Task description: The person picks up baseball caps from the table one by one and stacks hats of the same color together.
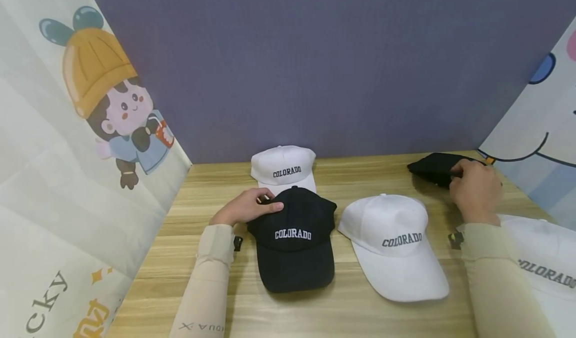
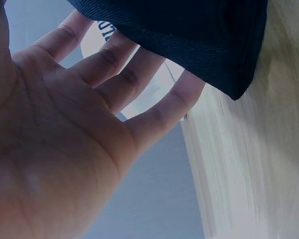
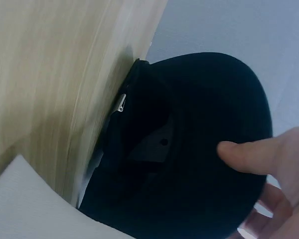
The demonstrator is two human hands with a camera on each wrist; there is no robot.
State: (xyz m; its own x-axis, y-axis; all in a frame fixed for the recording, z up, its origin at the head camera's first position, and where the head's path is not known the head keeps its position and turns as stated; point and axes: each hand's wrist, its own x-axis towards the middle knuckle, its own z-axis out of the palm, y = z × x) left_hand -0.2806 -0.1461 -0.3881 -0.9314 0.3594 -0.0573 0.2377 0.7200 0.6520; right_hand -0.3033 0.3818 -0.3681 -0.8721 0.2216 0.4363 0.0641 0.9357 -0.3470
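A black baseball cap (image 1: 294,258) with white COLORADO lettering lies on the table, its brim toward me. At the back left of its crown my left hand (image 1: 252,205) grips it, the thumb on top and the other fingers behind the fabric. In the left wrist view those fingers (image 2: 162,112) pass behind the cap's dark edge (image 2: 209,55). At the far right my right hand (image 1: 477,190) pinches a second black cap (image 1: 434,167) by the brim. The right wrist view shows its hollow underside and metal buckle, with the thumb (image 3: 249,155) on the brim (image 3: 224,104).
A white COLORADO cap (image 1: 283,165) sits behind the front black one, partly covered by it. Another white cap (image 1: 396,248) lies to the right. A third white cap (image 1: 546,263) is beside my right forearm. A dark panel (image 1: 333,68) borders the table's back; printed curtains (image 1: 54,178) flank it.
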